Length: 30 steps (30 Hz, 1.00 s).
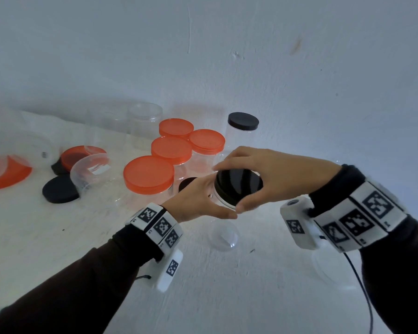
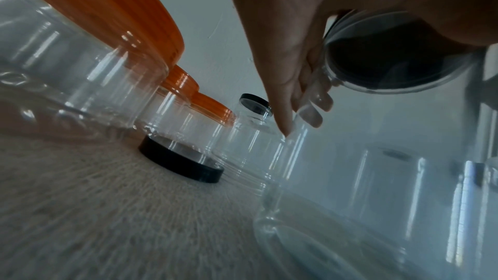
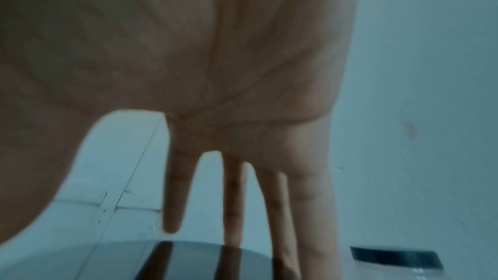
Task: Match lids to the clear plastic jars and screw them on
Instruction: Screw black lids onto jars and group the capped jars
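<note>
Dark long sleeves (image 1: 65, 285) on both arms. White wristbands (image 1: 158, 224) with black square-pattern markers. White camera box (image 1: 299, 225) at right wrist, thin black cable (image 1: 362, 292) trailing. Both hands (image 1: 198, 201) bare.

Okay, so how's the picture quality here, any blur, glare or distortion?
Head view: dim, bluish, wide-angle bending at edges, black lid glossy with reflections. Left wrist view: tilted, table smeared, glare streaks on the clear jar. Right wrist view: soft, dark, the right hand out of focus.
</note>
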Each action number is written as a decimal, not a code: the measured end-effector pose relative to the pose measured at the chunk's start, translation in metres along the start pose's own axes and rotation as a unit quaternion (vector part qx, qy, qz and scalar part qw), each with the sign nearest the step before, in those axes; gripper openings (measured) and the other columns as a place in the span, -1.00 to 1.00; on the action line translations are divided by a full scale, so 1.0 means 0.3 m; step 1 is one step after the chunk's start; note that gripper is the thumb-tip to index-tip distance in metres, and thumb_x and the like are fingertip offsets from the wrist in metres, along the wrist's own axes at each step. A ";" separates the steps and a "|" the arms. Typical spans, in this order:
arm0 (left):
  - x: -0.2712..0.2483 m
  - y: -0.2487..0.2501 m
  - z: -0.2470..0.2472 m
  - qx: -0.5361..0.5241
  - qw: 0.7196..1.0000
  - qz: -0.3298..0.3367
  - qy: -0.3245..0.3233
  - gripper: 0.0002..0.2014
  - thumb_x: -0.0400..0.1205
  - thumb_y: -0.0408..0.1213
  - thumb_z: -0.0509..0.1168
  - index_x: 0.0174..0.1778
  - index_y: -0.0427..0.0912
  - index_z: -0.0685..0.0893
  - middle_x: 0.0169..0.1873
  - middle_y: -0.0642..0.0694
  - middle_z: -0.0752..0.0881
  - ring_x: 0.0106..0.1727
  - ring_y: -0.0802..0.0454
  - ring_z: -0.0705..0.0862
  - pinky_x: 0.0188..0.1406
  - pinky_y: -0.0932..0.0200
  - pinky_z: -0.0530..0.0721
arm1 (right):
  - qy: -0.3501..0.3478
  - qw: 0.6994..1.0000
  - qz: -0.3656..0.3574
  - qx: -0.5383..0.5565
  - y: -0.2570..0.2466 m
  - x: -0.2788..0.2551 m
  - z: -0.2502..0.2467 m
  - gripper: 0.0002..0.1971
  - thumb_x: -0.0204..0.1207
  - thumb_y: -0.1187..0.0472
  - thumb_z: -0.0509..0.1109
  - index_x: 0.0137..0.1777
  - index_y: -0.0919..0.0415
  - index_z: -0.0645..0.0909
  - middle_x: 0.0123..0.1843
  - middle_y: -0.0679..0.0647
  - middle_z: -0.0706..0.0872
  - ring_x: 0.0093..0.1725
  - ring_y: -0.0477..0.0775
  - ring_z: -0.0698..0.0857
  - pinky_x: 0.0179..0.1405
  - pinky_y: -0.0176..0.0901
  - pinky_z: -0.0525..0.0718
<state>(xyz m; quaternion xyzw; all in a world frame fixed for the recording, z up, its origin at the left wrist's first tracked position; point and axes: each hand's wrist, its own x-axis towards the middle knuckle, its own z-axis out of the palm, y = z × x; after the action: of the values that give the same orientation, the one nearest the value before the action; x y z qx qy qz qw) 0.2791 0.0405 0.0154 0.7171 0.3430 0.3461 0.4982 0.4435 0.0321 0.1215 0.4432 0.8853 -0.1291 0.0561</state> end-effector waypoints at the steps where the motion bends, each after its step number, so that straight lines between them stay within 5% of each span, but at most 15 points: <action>1: 0.001 0.000 -0.003 -0.003 1.000 -0.002 -0.006 -0.35 0.33 -0.52 0.53 0.28 -0.05 0.47 0.05 0.24 0.63 0.06 0.59 0.57 -0.01 0.65 0.45 | -0.006 1.000 -0.015 0.015 0.003 -0.001 0.000 -0.28 0.30 -0.14 0.53 0.46 -0.22 0.35 0.28 -0.15 0.43 0.26 -0.11 0.46 0.26 -0.19 0.51; 4: 0.001 -0.004 -0.005 -0.005 1.000 -0.006 -0.009 -0.36 0.34 -0.54 0.52 0.29 -0.10 0.46 0.06 0.22 0.63 0.05 0.59 0.57 -0.02 0.64 0.45 | 0.024 0.999 -0.020 0.013 -0.002 0.009 0.017 -0.35 0.28 -0.04 0.56 0.39 -0.19 0.45 0.15 -0.10 0.44 0.12 -0.07 0.49 0.18 -0.10 0.57; 13: -0.005 -0.022 0.009 0.007 0.999 0.003 0.034 -0.43 0.30 -0.45 0.58 0.12 0.06 0.54 0.00 0.17 0.69 0.07 0.42 0.62 0.04 0.51 0.50 | 0.080 0.996 0.001 -0.030 -0.022 0.014 0.042 -0.39 0.24 -0.16 0.52 0.32 -0.12 0.54 0.01 -0.03 0.49 -0.04 0.01 0.54 0.01 -0.07 0.61; 19: -0.011 -0.038 0.035 0.016 0.998 0.005 0.064 -0.34 0.24 -0.24 0.62 0.25 -0.05 0.54 0.06 0.09 0.72 0.15 0.20 0.66 0.20 0.19 0.59 | 0.135 0.985 0.070 -0.080 -0.052 0.020 0.080 -0.43 0.27 -0.33 0.38 0.19 -0.01 0.57 -0.17 -0.03 0.46 -0.23 0.02 0.50 -0.24 -0.20 0.49; 24: -0.013 -0.036 0.039 0.024 0.997 0.006 0.075 -0.33 0.25 -0.29 0.62 0.27 -0.05 0.54 0.05 0.13 0.71 0.12 0.25 0.65 0.14 0.27 0.59 | 0.154 0.978 0.102 -0.093 -0.067 0.028 0.090 -0.45 0.26 -0.37 0.35 0.01 0.06 0.52 -0.25 -0.04 0.42 -0.33 0.00 0.43 -0.33 -0.18 0.43; 28: -0.013 -0.028 0.030 0.024 0.998 0.001 0.060 -0.33 0.27 -0.29 0.61 0.29 -0.04 0.53 0.06 0.13 0.72 0.12 0.28 0.65 0.09 0.37 0.57 | 0.122 0.979 0.111 -0.121 -0.062 0.014 0.069 -0.36 0.26 -0.47 0.26 0.08 0.06 0.52 -0.18 -0.04 0.49 -0.23 0.02 0.52 -0.27 -0.16 0.43; 30: -0.012 -0.018 0.019 0.034 0.998 0.000 0.044 -0.34 0.29 -0.29 0.61 0.30 -0.02 0.52 0.06 0.17 0.70 0.11 0.39 0.62 0.06 0.50 0.52 | 0.052 0.990 0.086 -0.097 -0.037 0.004 0.030 -0.32 0.28 -0.46 0.26 0.30 -0.07 0.47 0.11 -0.08 0.56 0.05 -0.02 0.58 -0.07 -0.19 0.49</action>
<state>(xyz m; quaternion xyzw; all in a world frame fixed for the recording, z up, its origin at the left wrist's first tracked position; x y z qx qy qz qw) 0.2813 0.0363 0.0081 0.7177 0.3764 0.3656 0.4578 0.4338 0.0242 0.1146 0.5164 0.8539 -0.0140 0.0636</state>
